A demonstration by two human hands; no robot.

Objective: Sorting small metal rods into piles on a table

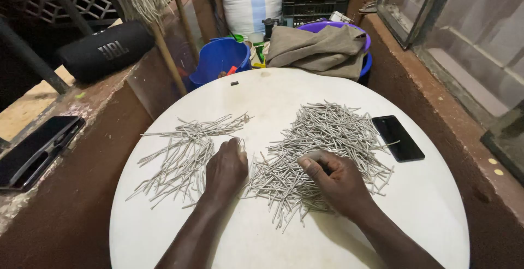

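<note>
— Where are the hands?
— Both rest on the white table (415, 203). The left hand (226, 170) lies curled between two heaps of grey sticks (322, 138), fingertips touching a few.
— And the right?
— The right hand (335, 179) sits on the bigger heap, fingers closed, pinching some sticks. A phone (397, 137) lies just beside that heap.

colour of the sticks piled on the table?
Pale grey, all alike: the sticks on the white round table, clearest in the head view.

Grey sticks (322, 138) — white table (426, 203) — black phone (397, 137).
</note>
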